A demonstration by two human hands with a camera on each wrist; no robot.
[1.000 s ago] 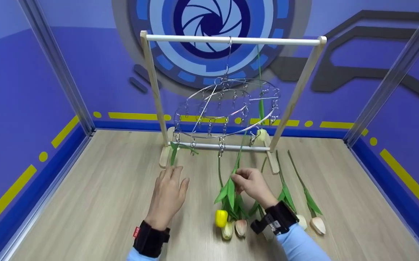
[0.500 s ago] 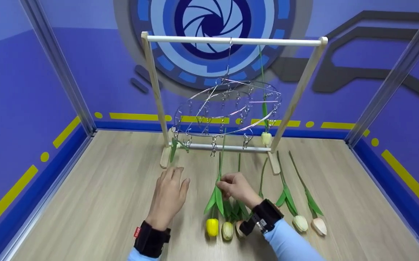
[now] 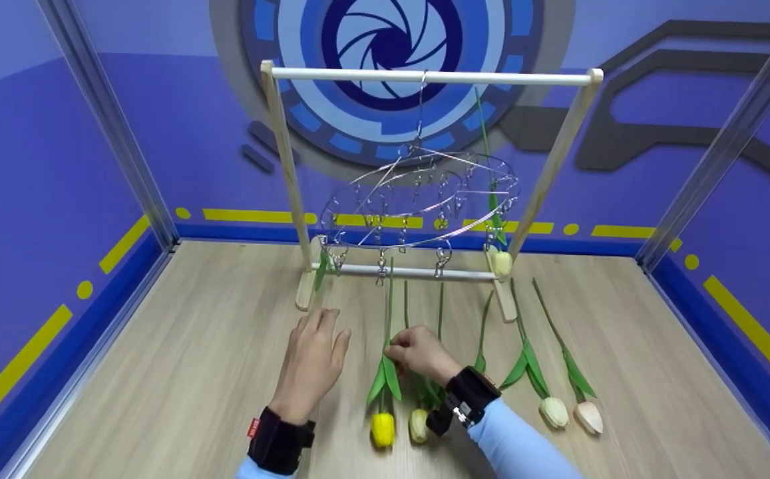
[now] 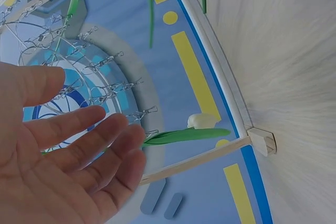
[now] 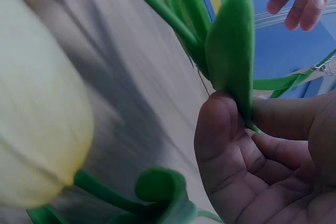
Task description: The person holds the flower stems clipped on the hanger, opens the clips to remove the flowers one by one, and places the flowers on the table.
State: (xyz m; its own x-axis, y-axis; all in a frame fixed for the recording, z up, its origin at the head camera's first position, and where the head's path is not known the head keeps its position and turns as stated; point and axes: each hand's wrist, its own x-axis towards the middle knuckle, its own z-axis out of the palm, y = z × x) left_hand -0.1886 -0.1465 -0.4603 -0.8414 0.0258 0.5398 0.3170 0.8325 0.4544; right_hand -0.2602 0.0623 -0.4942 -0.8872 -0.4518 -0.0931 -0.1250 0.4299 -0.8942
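Observation:
My right hand pinches the green stem of a yellow artificial tulip just above its leaves, bloom pointing toward me. In the right wrist view, thumb and fingertips meet at the base of a leaf. My left hand is raised left of the tulip, fingers extended and slightly bent, holding nothing. Ahead, a spiral metal clip hanger dangles from a wooden rack. One pale tulip hangs bloom down at its right; in the left wrist view another whitish tulip with a green leaf hangs at its other side.
Several tulips lie on the wooden table, among them a cream one and a pale pink one at right. A greenish-white bloom lies beside my right wrist. Blue printed walls enclose the table.
My right hand has moved left and toward me, carrying the yellow tulip away from the other stems. The hanger has turned and swayed slightly. My left hand has stayed nearly still.

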